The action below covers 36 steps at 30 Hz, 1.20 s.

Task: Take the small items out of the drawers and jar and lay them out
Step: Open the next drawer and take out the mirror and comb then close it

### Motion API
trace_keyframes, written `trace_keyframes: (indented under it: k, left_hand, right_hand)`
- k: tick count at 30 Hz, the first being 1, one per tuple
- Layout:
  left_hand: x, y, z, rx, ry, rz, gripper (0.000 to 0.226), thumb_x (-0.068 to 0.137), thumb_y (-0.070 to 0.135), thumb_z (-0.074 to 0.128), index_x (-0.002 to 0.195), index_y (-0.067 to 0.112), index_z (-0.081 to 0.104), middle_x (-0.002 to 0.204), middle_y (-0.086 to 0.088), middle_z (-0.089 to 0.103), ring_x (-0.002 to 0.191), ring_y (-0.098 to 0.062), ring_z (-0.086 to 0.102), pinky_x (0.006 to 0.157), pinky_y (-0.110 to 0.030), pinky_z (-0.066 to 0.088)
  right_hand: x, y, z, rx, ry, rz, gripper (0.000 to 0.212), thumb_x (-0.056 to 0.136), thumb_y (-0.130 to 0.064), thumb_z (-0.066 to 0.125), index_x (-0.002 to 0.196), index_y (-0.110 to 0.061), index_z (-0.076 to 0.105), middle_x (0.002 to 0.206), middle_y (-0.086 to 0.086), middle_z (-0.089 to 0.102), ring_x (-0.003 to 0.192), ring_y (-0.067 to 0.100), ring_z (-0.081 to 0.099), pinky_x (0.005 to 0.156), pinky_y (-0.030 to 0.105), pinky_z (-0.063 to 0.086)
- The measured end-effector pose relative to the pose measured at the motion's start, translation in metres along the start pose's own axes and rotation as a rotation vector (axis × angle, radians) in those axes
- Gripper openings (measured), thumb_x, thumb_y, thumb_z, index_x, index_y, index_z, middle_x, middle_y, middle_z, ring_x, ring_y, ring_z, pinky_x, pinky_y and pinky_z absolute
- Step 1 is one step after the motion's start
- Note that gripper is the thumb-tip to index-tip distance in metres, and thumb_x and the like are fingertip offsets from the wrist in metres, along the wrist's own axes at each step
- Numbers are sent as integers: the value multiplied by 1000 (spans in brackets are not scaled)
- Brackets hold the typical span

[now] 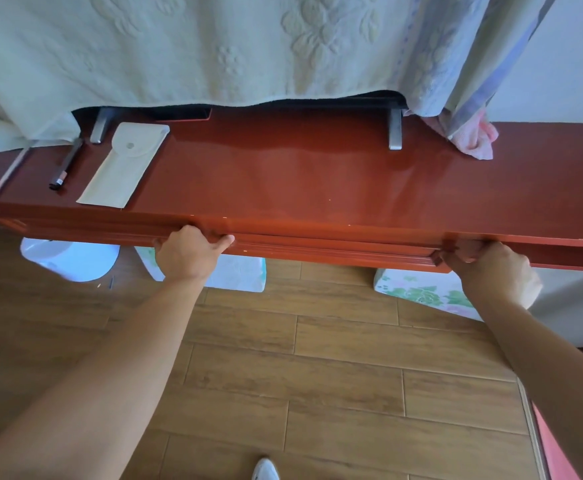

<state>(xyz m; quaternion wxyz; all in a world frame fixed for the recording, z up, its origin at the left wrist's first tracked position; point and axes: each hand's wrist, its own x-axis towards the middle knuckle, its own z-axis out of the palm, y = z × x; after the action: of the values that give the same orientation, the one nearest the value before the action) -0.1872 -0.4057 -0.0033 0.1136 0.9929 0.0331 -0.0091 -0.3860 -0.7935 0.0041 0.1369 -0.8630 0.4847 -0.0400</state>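
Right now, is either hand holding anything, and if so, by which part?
Both hands grip the drawer front: the left hand at its left end, the right hand at its right end. Neither holds a small item.

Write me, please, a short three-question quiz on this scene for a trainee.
1. True or false: the white pouch lies on the cabinet top, to the right of the dark pen.
2. What do the left hand and the right hand grip? A) the drawer front B) a jar C) a book
3. How many metal feet show below the hem of the pale cloth?

Key: 1. True. 2. A. 3. Two.
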Motion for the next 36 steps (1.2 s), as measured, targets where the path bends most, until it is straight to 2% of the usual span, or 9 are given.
trace_keyframes:
  k: [3, 6, 10, 15, 19, 25, 32, 36]
  left_hand:
    - [0, 1, 2, 29, 41, 1, 66, 69, 78, 57, 65, 13, 66, 71, -8, 68, 84, -35, 63, 106, -54, 33]
    - [-2, 2, 6, 54, 61, 1, 65, 70, 77, 56, 65, 13, 66, 70, -8, 68, 85, -34, 63, 109, -55, 26]
    - [0, 0, 8, 75, 90, 16, 68, 68, 81, 53, 62, 14, 64, 69, -9, 68, 83, -34, 64, 112, -56, 21]
    - [0, -3, 11, 92, 154, 78, 66, 69, 78, 55, 57, 14, 65, 57, -7, 63, 69, -33, 64, 112, -57, 24]
    - [0, -7, 18, 26, 204, 104, 61, 66, 76, 60, 50, 16, 60, 47, -1, 57, 53, -24, 52, 112, -54, 28]
    - [2, -14, 23, 2, 266, 164, 59, 64, 75, 62, 52, 18, 61, 49, -1, 61, 54, -26, 59, 108, -51, 32]
    - [2, -21, 24, 12, 302, 226, 57, 64, 74, 64, 56, 17, 65, 51, -2, 63, 55, -25, 62, 110, -47, 30]
    - [-5, -26, 24, 30, 301, 230, 56, 68, 72, 65, 63, 16, 68, 60, -3, 68, 62, -25, 65, 112, -45, 27]
  right_hand:
    - [1, -2, 7, 85, -4, 11, 53, 72, -59, 73, 83, -8, 62, 72, 14, 62, 66, 34, 55, 61, 35, 45]
    - [2, -3, 11, 155, -3, 15, 46, 72, -52, 75, 82, -9, 64, 74, 14, 64, 70, 35, 58, 65, 39, 52]
    - [-1, 0, 9, 133, 20, 27, 42, 71, -56, 72, 77, -15, 64, 65, 6, 58, 64, 31, 53, 61, 32, 43]
    - [-5, 6, 12, 194, 34, -11, 32, 81, -47, 67, 79, -16, 62, 70, 5, 61, 70, 33, 55, 64, 34, 42]
    - [-2, 5, 11, 172, 34, -17, 34, 77, -48, 70, 79, -15, 65, 67, 7, 59, 66, 31, 51, 63, 34, 45]
    - [-2, 8, 11, 159, 44, -23, 34, 75, -47, 72, 80, -15, 64, 65, 5, 56, 65, 30, 49, 62, 33, 42]
    - [-4, 11, 12, 185, 40, -40, 37, 74, -49, 71, 82, -14, 63, 71, 7, 65, 69, 32, 54, 63, 34, 46]
    - [-11, 16, 12, 195, 50, -33, 35, 74, -46, 72, 79, -14, 60, 61, 0, 54, 66, 29, 47, 61, 33, 41]
